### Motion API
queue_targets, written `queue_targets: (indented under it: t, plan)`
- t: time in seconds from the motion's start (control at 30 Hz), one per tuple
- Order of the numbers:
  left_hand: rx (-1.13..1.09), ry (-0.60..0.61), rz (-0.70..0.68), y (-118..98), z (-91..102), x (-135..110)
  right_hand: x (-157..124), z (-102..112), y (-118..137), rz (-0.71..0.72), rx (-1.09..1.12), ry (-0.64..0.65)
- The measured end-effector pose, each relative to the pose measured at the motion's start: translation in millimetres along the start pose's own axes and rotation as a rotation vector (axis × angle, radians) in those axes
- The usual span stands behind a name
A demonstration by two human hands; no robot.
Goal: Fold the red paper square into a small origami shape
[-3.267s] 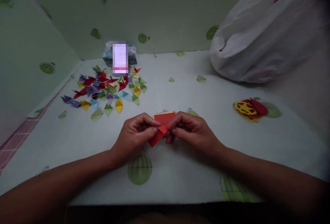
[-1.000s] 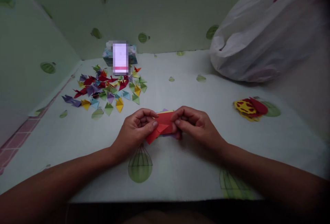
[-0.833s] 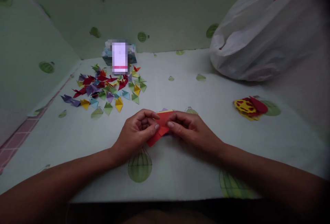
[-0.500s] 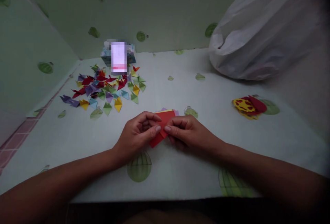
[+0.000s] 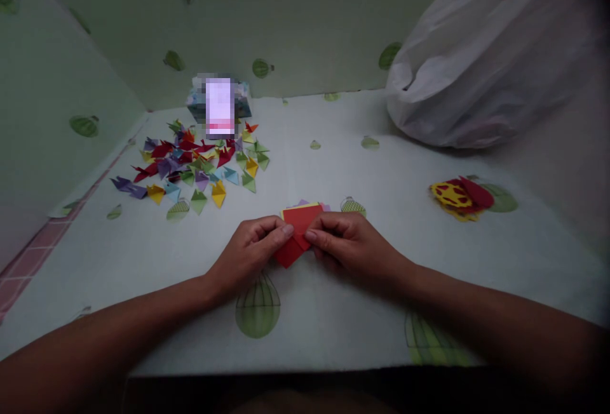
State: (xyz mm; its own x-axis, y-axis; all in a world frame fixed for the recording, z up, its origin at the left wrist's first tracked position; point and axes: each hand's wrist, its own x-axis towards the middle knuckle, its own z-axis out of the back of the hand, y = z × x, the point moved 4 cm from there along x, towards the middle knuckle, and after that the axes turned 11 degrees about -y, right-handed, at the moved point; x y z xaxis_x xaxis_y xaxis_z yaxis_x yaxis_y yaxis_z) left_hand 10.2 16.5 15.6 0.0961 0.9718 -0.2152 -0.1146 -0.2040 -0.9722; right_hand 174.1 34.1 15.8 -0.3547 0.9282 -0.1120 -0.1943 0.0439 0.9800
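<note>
A small folded red paper [image 5: 291, 250] is pinched between my left hand [image 5: 248, 254] and my right hand [image 5: 347, 246], thumbs meeting over its fold, low above the table. Just behind it lies a small stack of paper squares [image 5: 305, 213], red on top with yellow and purple edges showing. Both hands are closed on the red piece, and part of it is hidden under the fingers.
Several folded paper triangles in many colours [image 5: 200, 163] are scattered at the back left, in front of a small box [image 5: 219, 104]. A white plastic bag [image 5: 481, 65] fills the back right. A red and yellow paper piece [image 5: 460, 195] lies at the right.
My hands have drawn together over the red paper and pressed it flatter; the right hand shifted left from the stack's edge to meet the left thumb.
</note>
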Motion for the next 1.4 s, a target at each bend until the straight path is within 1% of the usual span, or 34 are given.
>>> queue_targets:
  t: [0.1, 0.27, 0.5, 0.57, 0.7, 0.77, 0.9, 0.97, 1.07, 1.27, 1.4]
  plan:
    - [0.004, -0.011, 0.011, 0, 0.3, 0, 1, 2, 3, 0.104, -0.074, -0.029]
    - [0.002, -0.036, 0.037, 0, 0.8, 0, 0, 3, 6, 0.221, -0.171, -0.05]
    - [0.011, -0.041, 0.026, -1, 0.4, 1, -1, 4, 9, 0.305, -0.203, -0.081]
    - [0.038, -0.038, 0.004, -2, 0.3, 1, 0, 4, 7, 0.263, -0.187, -0.077]
    - [0.135, -0.04, -0.063, -4, -0.2, 0, 2, 0, -3, 0.035, -0.015, 0.018]
    - [0.196, -0.051, -0.105, -5, -0.4, -1, 2, -2, -5, -0.016, 0.049, 0.051]
    - [0.289, -0.039, -0.181, -8, -1.1, -3, -1, -6, -5, -0.07, 0.096, 0.1]
    - [0.299, -0.011, -0.2, -10, -1.2, -3, -2, -7, -3, -0.098, 0.133, 0.124]
    - [0.295, 0.013, -0.218, -12, 0.5, -2, -2, -5, -1, -0.099, 0.138, 0.128]
    - [0.208, 0.008, -0.148, -13, 4.8, 3, 4, 3, -2, -0.083, 0.137, 0.091]
    - [0.134, 0.021, -0.103, -12, 4.1, 4, 4, 3, -1, -0.077, 0.13, 0.098]
